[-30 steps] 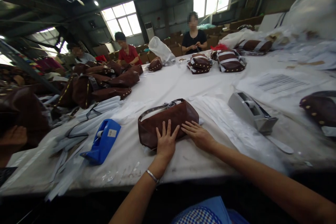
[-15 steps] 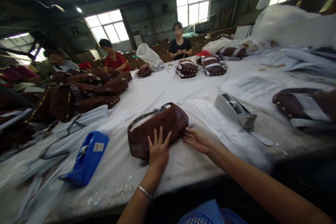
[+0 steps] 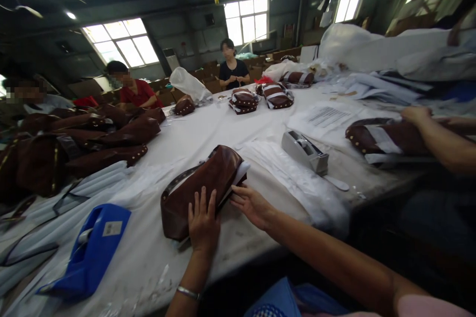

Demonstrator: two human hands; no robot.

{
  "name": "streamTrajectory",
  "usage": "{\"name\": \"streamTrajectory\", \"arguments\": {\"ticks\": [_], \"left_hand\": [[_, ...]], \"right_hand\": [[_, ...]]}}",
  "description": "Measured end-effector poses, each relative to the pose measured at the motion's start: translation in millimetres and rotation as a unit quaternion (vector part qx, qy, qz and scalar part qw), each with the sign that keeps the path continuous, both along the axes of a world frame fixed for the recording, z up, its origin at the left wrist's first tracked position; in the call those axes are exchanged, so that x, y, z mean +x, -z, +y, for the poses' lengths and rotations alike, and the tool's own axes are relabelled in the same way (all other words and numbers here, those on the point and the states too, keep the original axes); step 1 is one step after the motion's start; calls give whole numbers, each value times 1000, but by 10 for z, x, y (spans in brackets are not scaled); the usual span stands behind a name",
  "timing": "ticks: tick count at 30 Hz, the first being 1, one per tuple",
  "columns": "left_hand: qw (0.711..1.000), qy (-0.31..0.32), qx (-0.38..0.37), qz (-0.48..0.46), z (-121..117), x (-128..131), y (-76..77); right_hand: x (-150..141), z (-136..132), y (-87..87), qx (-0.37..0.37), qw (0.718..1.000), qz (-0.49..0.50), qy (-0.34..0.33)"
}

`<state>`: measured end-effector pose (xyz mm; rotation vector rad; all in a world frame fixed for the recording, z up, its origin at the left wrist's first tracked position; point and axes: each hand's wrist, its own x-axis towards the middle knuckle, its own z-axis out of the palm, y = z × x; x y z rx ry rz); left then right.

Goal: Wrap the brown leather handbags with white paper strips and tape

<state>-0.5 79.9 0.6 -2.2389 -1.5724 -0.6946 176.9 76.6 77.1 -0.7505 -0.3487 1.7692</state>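
A brown leather handbag lies on the white-covered table in front of me, its studded strap along the far side. My left hand rests flat on its near side with the fingers spread. At the bag's lower right edge is my right hand, fingers stretched out and touching the edge; its fingertips are partly hidden there. White wrapping shows at the bag's right end. A blue tape dispenser stands to the left, and a grey tape dispenser stands to the right.
Brown bags are piled at the left beside rolled white sheets. Clear plastic sleeves lie right of my bag. A co-worker's hand is over another wrapped bag. Several people are around the table, which has wrapped bags farther back.
My view has swung right. My right hand has gone from the bag's front to its right edge; that end now sits higher, showing white wrapping. A co-worker's arms have come in at the right.
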Motion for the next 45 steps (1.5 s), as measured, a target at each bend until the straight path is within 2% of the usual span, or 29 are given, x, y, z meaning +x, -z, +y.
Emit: {"name": "streamTrajectory", "arguments": {"ticks": [2,4,5,6,7,9,10,11,13,15,17,19,21,24,26,29,30,32,34,35,36,37,39,40,43,45], "left_hand": [[1000,-3,12,-17,-4,-36,-16],[999,2,19,-29,-12,-81,-35],[999,6,19,-31,-18,-102,-39],[999,12,17,-30,-25,-119,-39],[999,18,16,-27,-34,-133,-34],[999,32,14,-20,-48,-146,-14],[999,37,15,-20,-54,-147,-2],[999,39,15,-22,-58,-146,8],[999,37,14,-31,-62,-137,21],[999,33,12,-37,-63,-125,22],[999,32,10,-39,-66,-115,19],[999,33,7,-39,-71,-109,14],[999,32,6,-39,-76,-108,12],[999,33,12,-42,-75,-112,13],[998,33,18,-46,-67,-115,16],[998,29,26,-51,-55,-119,23],[998,28,28,-53,-53,-121,26],[998,25,32,-56,-56,-126,31],[997,23,33,-59,-63,-132,34],[997,22,32,-60,-67,-135,34],[997,21,34,-61,-71,-137,33],[997,20,36,-63,-73,-141,30],[997,17,44,-69,-74,-153,18],[996,13,49,-73,-72,-163,9],[994,-4,62,-89,-56,-206,-26],[993,-17,69,-99,-39,-237,-49]], "right_hand": [[18,-68,-45,26,999,-16,-22],[164,-127,-44,71,989,-100,-79],[298,-153,-25,108,973,-179,-100],[472,-177,6,154,942,-280,-103],[683,-199,48,204,894,-389,-87],[1173,-237,160,290,755,-588,-10],[1426,-254,223,306,689,-657,15],[1667,-268,286,303,634,-711,24],[2065,-288,407,272,557,-784,22],[2313,-288,504,240,517,-821,0],[2424,-260,564,220,512,-830,-19],[2450,-200,576,208,524,-826,-20],[2439,-120,536,202,532,-822,-9],[2362,-21,382,207,535,-819,20],[2233,-24,238,220,561,-796,55],[1911,-177,36,252,635,-727,61],[1792,-253,-10,262,664,-700,29],[1585,-392,-52,269,716,-637,-92],[1455,-455,-18,263,734,-591,-206],[1420,-446,28,262,731,-592,-217],[1399,-412,94,264,722,-611,-188],[1385,-360,177,267,706,-643,-132],[1351,-241,387,263,656,-707,-24],[1322,-191,503,256,632,-731,-5],[1171,-104,811,247,586,-770,-53],[1047,-62,909,277,587,-755,-93]]}}
